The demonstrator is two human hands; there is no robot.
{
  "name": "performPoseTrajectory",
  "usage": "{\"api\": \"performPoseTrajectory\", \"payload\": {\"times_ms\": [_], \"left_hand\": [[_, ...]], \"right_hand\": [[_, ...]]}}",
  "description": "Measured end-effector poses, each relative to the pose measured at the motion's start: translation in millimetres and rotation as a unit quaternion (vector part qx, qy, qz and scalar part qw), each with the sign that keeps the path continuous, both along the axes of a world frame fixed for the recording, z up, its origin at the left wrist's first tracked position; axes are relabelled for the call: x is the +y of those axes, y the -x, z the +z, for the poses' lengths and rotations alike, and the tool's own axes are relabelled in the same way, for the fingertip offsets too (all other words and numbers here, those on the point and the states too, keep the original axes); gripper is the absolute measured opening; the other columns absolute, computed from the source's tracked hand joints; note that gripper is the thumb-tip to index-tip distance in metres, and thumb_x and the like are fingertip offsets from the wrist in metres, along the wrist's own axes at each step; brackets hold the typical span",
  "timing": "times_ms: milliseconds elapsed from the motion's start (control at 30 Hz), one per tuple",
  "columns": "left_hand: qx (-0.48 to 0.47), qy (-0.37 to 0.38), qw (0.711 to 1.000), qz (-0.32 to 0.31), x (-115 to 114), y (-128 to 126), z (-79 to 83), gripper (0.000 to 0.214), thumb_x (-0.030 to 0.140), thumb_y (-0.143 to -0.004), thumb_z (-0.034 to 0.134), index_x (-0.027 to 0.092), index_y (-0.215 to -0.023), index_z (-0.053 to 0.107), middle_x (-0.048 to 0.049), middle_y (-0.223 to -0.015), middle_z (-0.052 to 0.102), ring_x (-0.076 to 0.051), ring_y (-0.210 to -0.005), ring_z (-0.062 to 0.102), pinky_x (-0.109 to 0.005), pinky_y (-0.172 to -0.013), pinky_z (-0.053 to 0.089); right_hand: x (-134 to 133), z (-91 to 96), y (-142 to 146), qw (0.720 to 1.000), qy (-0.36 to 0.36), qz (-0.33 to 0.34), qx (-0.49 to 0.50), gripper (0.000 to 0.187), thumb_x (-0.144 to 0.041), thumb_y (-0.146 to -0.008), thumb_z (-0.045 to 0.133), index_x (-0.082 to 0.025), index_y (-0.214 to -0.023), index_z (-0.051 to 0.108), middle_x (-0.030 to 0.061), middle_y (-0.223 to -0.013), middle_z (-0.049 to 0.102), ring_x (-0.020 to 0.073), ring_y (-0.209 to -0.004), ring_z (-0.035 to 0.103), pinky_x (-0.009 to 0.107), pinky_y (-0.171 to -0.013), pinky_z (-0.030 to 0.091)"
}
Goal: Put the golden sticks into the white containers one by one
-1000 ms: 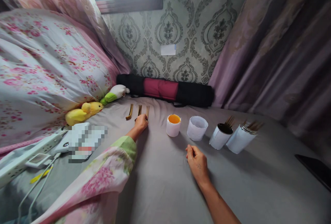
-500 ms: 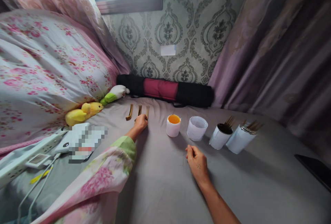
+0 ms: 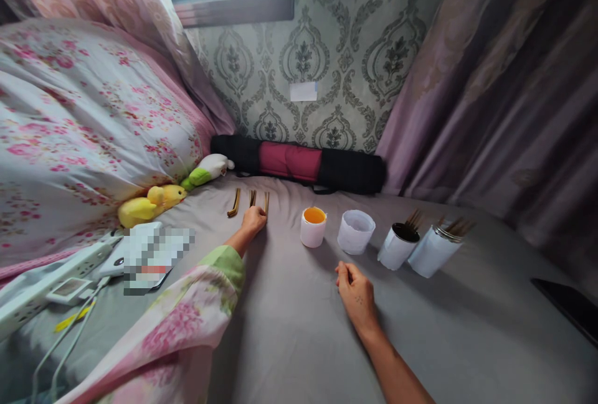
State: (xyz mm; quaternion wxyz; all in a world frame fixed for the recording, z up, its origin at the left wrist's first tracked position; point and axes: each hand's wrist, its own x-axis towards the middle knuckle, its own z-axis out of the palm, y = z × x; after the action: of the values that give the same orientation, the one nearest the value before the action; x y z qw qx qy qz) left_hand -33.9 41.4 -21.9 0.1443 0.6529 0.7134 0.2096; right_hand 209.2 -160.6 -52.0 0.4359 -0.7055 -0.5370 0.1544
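Note:
Three small groups of thin brown sticks lie on the grey sheet [image 3: 289, 304]: a left bundle [image 3: 234, 203], a middle bundle [image 3: 253, 197] and a right bundle [image 3: 266, 201]. My left hand [image 3: 253, 220] is closed over the near end of the right bundle, its fingertips on those sticks, and covers the lower part of the middle one. My right hand [image 3: 357, 292] rests on the sheet with curled fingers, thumb against the forefinger, and nothing shows in it. Beyond it stand a white cup with an orange inside [image 3: 313, 230] and a translucent white cup [image 3: 355, 233].
Two white-wrapped cans, a nearer can [image 3: 395, 254] and a right-hand can [image 3: 432, 254], hold more brown sticks. A black and red roll bag [image 3: 294, 162] lies along the wall. Plush toys [image 3: 152, 203], a power strip [image 3: 60, 279] and cables are at left; a dark flat object [image 3: 567, 310] lies right.

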Motion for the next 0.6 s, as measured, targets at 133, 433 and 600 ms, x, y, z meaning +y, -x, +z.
{"api": "performPoseTrajectory", "payload": {"times_ms": [133,433,600], "left_hand": [[-0.017,-0.001,1.000,0.004,-0.3,0.5,1.6,0.019,0.017,-0.068,0.056,0.014,-0.082,0.070,-0.0113,-0.088,0.067,-0.021,-0.089,0.059,-0.024,-0.076,0.041],[-0.065,0.018,0.997,0.037,1.5,1.8,3.4,0.017,0.018,-0.064,0.062,0.014,-0.079,0.069,-0.0116,-0.082,0.067,-0.023,-0.088,0.060,-0.025,-0.071,0.042],[-0.104,0.061,0.991,0.051,3.5,2.8,3.2,0.024,0.028,-0.075,0.058,0.013,-0.093,0.061,-0.0078,-0.093,0.062,-0.020,-0.087,0.058,-0.031,-0.073,0.045]], "right_hand": [[0.1,0.0,-0.1,1.000,0.004,-0.004,-0.007,0.043,-0.048,-0.083,0.031,-0.018,-0.071,0.059,0.0061,-0.064,0.064,0.0139,-0.053,0.055,0.021,-0.049,0.034],[0.9,-1.0,-0.2,1.000,0.007,-0.002,0.000,0.039,-0.047,-0.083,0.033,-0.019,-0.070,0.058,0.0043,-0.063,0.063,0.0131,-0.053,0.053,0.021,-0.049,0.033],[0.5,-1.1,-0.3,1.000,0.009,0.000,0.001,0.039,-0.046,-0.083,0.033,-0.019,-0.071,0.058,0.0047,-0.065,0.063,0.0133,-0.054,0.053,0.021,-0.050,0.033]]}}
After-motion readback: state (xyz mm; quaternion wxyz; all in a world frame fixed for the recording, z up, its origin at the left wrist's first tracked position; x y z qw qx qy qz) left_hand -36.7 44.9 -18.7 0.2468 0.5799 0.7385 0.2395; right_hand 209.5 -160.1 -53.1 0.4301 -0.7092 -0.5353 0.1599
